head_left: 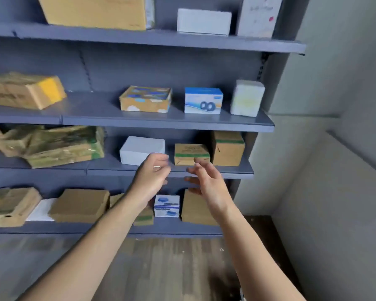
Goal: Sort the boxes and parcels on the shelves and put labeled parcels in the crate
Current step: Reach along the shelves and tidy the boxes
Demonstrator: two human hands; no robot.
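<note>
Both of my arms reach toward a grey shelf unit [182, 122]. My left hand [153, 177] hangs in front of a plain white box [139, 148], fingers loosely curled, holding nothing. My right hand [206, 183] is open just below a small brown carton with green tape [190, 154], apart from it. A taller brown carton [228, 148] stands to the right on that shelf. One shelf up sit a printed brown box [146, 98], a blue-and-white box [203, 101] and a white parcel [246, 97]. No crate is in view.
Crumpled brown parcels [59, 144] fill the left of the shelves. The bottom shelf holds flat brown cartons [80, 205] and a small blue-and-white box [166, 205]. Large cartons and white boxes [203, 21] stand on top. A white wall [334, 148] is at the right, wood floor [172, 268] below.
</note>
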